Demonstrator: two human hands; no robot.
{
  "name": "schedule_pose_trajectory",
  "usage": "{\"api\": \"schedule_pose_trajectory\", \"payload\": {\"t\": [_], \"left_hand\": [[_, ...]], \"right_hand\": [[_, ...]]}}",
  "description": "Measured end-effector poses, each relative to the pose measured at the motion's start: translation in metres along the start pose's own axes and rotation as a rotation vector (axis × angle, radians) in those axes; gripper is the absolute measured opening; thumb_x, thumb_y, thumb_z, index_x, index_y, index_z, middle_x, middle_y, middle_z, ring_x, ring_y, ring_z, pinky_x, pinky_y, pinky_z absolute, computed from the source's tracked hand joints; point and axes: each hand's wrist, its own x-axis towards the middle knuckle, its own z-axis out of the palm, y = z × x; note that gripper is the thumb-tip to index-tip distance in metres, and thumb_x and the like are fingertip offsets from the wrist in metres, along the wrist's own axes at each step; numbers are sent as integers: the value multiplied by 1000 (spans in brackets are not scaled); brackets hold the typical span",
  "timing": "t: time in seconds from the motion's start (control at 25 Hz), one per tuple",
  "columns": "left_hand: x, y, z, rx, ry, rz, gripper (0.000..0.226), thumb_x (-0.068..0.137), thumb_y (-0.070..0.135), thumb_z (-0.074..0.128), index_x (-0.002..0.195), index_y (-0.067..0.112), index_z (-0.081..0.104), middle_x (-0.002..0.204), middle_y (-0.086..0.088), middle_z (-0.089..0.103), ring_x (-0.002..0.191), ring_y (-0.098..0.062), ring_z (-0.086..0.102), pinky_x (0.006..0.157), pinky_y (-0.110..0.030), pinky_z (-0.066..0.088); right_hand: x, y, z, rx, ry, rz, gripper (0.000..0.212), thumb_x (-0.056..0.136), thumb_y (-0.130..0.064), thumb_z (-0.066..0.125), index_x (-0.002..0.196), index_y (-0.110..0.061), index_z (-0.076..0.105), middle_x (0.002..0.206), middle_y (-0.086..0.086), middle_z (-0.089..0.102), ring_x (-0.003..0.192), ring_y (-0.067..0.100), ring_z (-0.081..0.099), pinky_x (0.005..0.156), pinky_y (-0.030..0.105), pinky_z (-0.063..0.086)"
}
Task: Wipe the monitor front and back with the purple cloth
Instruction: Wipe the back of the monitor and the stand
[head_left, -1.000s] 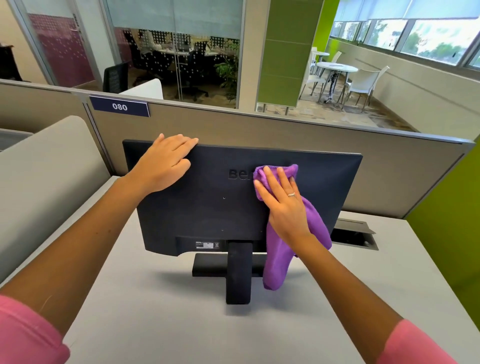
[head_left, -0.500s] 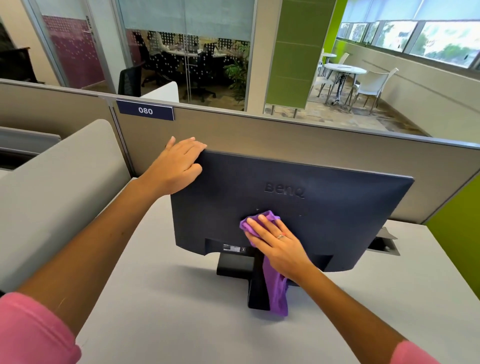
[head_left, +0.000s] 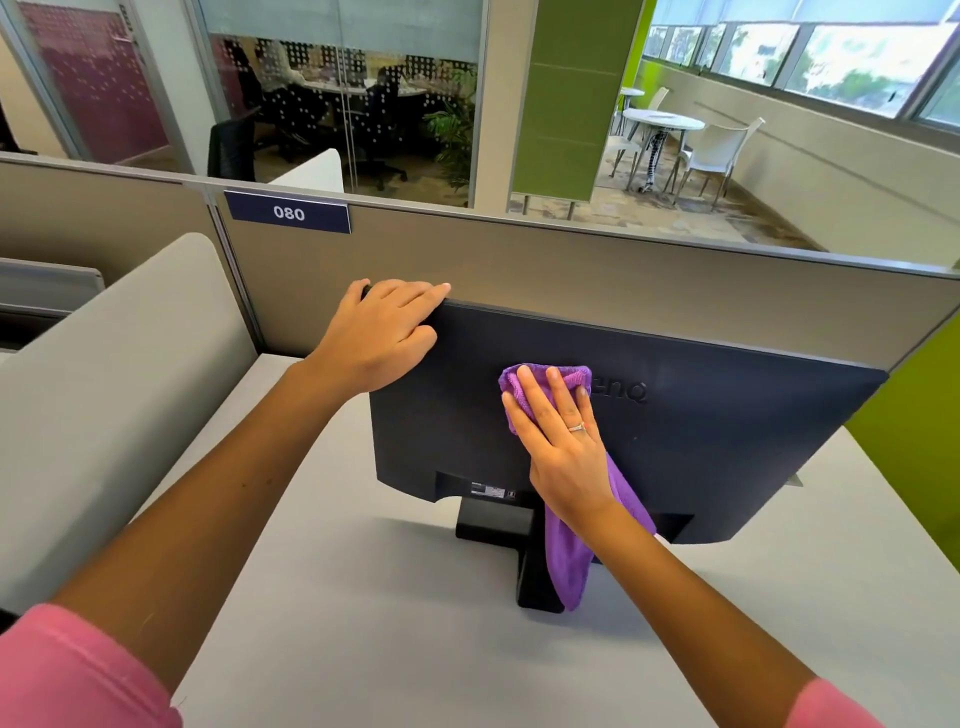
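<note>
Monitor (head_left: 727, 441): on desk (head_left: 363, 597), back facing the person. Left hand (head_left: 382, 335): gripping its top left corner. Right hand (head_left: 563, 447): flat, fingers spread, pressing cloth (head_left: 576, 556) against the back panel; cloth's tail hanging over the stand (head_left: 530, 577).

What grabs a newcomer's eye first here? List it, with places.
The purple cloth stands out first, pressed flat by the right hand against the dark back of the BenQ monitor at centre, its tail hanging down by the stand. Next, the left hand grips the monitor's upper left corner. Behind, a blue 080 sign sits on the grey partition.
</note>
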Motion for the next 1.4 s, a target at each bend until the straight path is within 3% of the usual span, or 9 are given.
{"api": "schedule_pose_trajectory", "payload": {"t": [0.32, 0.44, 0.6, 0.68, 0.8, 1.04, 1.28, 1.4], "left_hand": [[-17, 1, 4, 22, 57, 24, 60, 88, 33, 21, 146, 26, 32, 150, 6, 37, 137, -16, 29, 116, -50, 9], [-15, -1, -2, -90, 54, 49, 60, 87, 31, 21, 145, 23, 36, 149, 5, 39, 138, -14, 29, 116, -46, 9], [-27, -24, -7, -611, 166, -41, 49, 93, 18, 30, 138, 13, 47, 146, 0, 43, 136, -11, 34, 112, -23, 21], [-36, -28, -5, -914, 164, -185, 44, 100, 12, 30, 143, 16, 40, 150, 1, 38, 137, -10, 33, 112, -21, 25], [-54, -28, 6, -1348, 51, -351, 38, 104, 25, 25, 139, 27, 41, 142, 11, 46, 127, -4, 45, 106, -21, 35], [-84, -58, 45, -1299, -106, -440, 47, 103, 40, 16, 136, 24, 47, 138, 9, 48, 132, -14, 43, 108, -29, 28], [-77, -71, 65, -1300, -216, -509, 51, 103, 44, 16, 133, 20, 49, 143, 0, 47, 133, -19, 43, 112, -34, 26], [-77, -80, 69, -1309, -227, -512, 52, 103, 42, 15, 127, 21, 55, 139, 0, 51, 128, -18, 47, 112, -36, 28]], "right_hand": [[-8, -17, 3, -54, 10, 4, 60, 85, 4, 57, 140, -15, 41, 149, 7, 33, 142, 33, 21, 118, 49, 13], [-8, -21, 0, -68, -15, 35, 63, 84, 4, 59, 141, -15, 38, 150, 8, 32, 142, 34, 20, 116, 51, 12], [-6, -35, 6, -72, -74, -8, 68, 83, 6, 58, 144, -16, 35, 152, 7, 29, 143, 34, 17, 116, 52, 13], [-8, -50, 16, -71, -150, -90, 71, 80, 6, 59, 144, -16, 35, 153, 7, 28, 144, 33, 17, 115, 53, 15], [-18, -68, 30, -112, -275, -174, 78, 75, 3, 65, 145, -15, 34, 154, 7, 27, 144, 32, 16, 113, 53, 16], [-59, -49, 23, -252, -377, -241, 84, 72, 6, 69, 145, -15, 34, 154, 4, 26, 144, 29, 17, 115, 52, 19], [-16, -31, -7, -215, -103, 62, 67, 85, 12, 44, 145, -14, 31, 152, 11, 28, 143, 38, 15, 115, 56, 15], [30, -57, 4, -150, -61, 48, 61, 87, 11, 45, 143, -11, 35, 152, 9, 27, 143, 37, 15, 115, 55, 15]]}}
